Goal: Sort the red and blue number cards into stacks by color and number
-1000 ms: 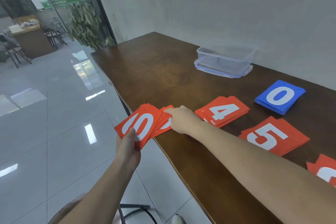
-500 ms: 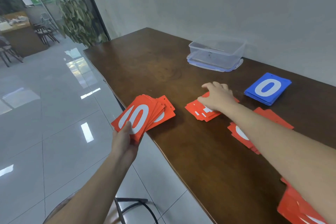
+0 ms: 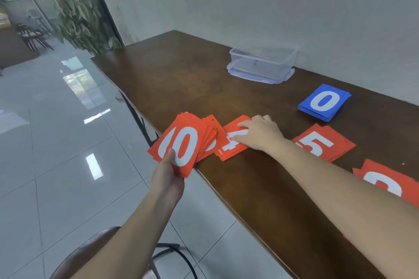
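My left hand [image 3: 169, 178] grips a fanned bundle of red cards [image 3: 188, 140] at the table's near edge, thumb on the top card, which shows a white 0. My right hand [image 3: 260, 132] lies on the red 4 stack [image 3: 231, 142], fingers spread flat over it and reaching toward the fan. To the right lie a red 5 stack [image 3: 324, 142] and, partly cut off by the frame, another red stack [image 3: 390, 181] whose number I cannot read. A blue 0 stack [image 3: 324, 102] sits farther back.
A clear plastic box [image 3: 263, 61] on its lid stands at the back by the wall. The dark wooden table [image 3: 181, 79] ends at its left edge above a glossy tiled floor. A stool [image 3: 90, 253] is below me.
My right hand went from the fan to the red 4 stack and now lies flat on it, nearer the fan. My left hand kept holding the fan.
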{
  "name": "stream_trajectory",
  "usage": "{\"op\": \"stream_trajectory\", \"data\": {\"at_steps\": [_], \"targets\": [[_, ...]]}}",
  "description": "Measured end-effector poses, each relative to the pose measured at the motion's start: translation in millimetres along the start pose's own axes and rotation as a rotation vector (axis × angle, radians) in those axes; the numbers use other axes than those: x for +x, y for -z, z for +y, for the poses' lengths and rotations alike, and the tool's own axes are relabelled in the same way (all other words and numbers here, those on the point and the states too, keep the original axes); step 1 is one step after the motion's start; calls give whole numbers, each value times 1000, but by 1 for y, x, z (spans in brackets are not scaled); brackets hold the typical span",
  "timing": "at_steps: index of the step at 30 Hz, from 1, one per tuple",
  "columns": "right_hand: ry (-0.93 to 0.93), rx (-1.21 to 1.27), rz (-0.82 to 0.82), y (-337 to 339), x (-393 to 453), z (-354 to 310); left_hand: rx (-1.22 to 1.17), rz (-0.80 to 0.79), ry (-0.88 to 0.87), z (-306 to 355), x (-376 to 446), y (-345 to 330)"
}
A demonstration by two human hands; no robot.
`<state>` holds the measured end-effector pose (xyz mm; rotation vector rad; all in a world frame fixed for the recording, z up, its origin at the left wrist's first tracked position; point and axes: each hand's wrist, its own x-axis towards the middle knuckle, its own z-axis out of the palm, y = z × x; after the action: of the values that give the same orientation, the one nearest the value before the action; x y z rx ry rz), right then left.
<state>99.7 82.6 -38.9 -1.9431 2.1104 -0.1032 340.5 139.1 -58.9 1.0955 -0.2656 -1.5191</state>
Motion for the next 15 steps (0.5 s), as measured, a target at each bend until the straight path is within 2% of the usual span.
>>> {"op": "stream_trajectory", "data": {"at_steps": [4, 10, 13, 15], "targets": [[69, 78, 36, -13, -19, -22, 4, 18, 36, -3, -9, 8], [119, 352, 76, -20, -58, -39, 89, -34, 60, -3, -24, 21], [55, 468, 121, -12, -75, -25, 98, -77, 74, -1, -30, 26], [5, 424, 192, -3, -81, -7, 86, -118, 82, -1, -35, 25]]}}
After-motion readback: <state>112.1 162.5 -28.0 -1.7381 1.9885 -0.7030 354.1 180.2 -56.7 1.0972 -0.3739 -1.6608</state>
